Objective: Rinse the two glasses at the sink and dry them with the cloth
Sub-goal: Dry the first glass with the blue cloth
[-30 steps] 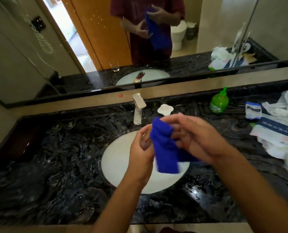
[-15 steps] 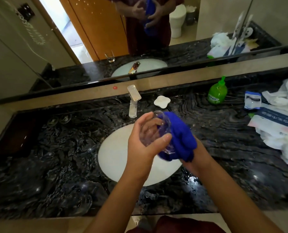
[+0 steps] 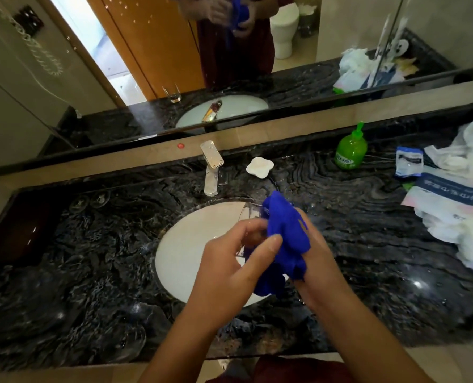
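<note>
Glass (image 3: 247, 217) in both hands, cloth (image 3: 285, 239) stuffed inside.

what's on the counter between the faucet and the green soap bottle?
Head view: one small white wavy-edged dish sits on the black marble counter between the chrome faucet and green pump bottle, nearer the faucet.

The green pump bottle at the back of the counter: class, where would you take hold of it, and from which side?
Grip the green pump bottle around its wide round body, below the pump. It stands upright, so a sideways wrap suits it, while the narrow pump head gives little to hold. Come from the front left, over bare counter; the packets and plastic bags crowd its right.
</note>
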A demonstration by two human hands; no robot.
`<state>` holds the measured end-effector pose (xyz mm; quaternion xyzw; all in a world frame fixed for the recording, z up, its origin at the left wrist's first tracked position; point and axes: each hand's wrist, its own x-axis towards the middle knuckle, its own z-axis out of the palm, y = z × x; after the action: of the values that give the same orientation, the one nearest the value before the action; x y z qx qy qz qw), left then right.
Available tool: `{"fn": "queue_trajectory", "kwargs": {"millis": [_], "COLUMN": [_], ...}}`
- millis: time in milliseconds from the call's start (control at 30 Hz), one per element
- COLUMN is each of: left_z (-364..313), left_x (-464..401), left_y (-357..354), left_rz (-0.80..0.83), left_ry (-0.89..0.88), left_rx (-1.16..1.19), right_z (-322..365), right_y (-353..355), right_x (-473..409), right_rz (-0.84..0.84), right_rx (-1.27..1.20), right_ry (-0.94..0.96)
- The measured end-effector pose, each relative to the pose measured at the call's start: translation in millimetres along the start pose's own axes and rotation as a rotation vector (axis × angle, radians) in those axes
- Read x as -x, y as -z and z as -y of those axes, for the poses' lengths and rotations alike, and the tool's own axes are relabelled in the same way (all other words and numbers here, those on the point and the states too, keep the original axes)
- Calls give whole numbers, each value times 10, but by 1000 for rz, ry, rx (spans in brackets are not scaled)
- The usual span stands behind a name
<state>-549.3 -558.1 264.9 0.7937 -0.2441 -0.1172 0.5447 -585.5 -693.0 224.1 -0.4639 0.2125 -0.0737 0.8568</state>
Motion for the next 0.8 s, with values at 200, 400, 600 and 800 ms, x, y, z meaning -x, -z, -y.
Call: {"fn": "queue_trajectory", "kwargs": {"millis": [200,400,600,800], "left_z": [-270,-453,-488,-490], "left_x": [-39,85,117,191], "left_y": [23,-80,-36,-40], "left_rz": [-56,-252,-443,-358], "left_ry": [96,106,411,574], "left_rx": [221,349,786,1054], "right_z": [299,496,314,135], "right_y": [-112,-221,-246,-218], "right_x": [189,255,400,397], "right_rz": [114,217,178,128], "right_rx": [257,367,653,785], "right_ry": [126,278,750,1041]}}
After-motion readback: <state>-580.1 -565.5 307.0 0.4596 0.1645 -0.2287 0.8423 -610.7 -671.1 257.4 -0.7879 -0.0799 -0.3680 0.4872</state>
